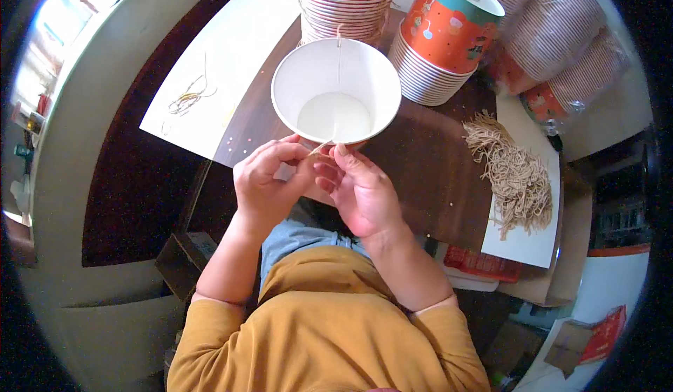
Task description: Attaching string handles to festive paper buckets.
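A white-lined paper bucket [289,94] stands at the near edge of the brown table [434,174], its mouth tilted toward me. One piece of beige twine [340,59] hangs over its far rim. At the near rim another twine end [320,146] shows between my fingers. My left hand [270,181] pinches this twine between thumb and forefinger. Beside it, my right hand [368,192] has its thumb raised against the near rim and its fingers curled at the same twine; the exact grip is partly hidden.
Behind the bucket rise two stacks of nested orange buckets, one central [347,13] and one to its right [434,73]. Plastic-wrapped stacks [550,38] lie at the far right. A heap of cut twine [519,181] rests on white board at right; loose strands [188,101] lie on white board at left.
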{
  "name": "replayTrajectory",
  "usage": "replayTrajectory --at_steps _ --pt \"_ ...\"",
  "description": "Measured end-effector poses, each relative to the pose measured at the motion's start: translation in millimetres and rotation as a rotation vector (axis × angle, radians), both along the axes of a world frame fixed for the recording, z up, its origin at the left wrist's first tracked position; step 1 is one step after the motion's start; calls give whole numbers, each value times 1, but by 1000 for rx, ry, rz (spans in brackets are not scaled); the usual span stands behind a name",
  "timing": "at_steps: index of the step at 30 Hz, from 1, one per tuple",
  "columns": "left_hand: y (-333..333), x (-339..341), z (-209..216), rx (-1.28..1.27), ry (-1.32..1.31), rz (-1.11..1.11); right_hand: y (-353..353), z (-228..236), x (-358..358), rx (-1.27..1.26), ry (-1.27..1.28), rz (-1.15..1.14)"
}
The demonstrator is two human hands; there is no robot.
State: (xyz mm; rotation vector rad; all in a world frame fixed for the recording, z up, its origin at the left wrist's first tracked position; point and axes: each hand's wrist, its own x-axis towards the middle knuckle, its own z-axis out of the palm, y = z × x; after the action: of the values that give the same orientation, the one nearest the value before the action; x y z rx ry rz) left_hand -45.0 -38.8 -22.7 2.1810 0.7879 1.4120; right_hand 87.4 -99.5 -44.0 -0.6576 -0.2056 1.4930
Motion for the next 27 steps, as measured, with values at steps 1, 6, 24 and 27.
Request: replayTrajectory --at_steps 1,6,24,27 --pt "-1 -1 1 -64 12 27 -1 -1 5 -7 -65 39" --pt "-6 -4 13 -233 59 49 -1 5 32 16 -272 221" --pt "-10 0 39 -230 1 -164 4 32 22 727 -1935 -627" --pt "-10 -2 42 -256 -52 -172 5 31 19 743 -1876 -661"
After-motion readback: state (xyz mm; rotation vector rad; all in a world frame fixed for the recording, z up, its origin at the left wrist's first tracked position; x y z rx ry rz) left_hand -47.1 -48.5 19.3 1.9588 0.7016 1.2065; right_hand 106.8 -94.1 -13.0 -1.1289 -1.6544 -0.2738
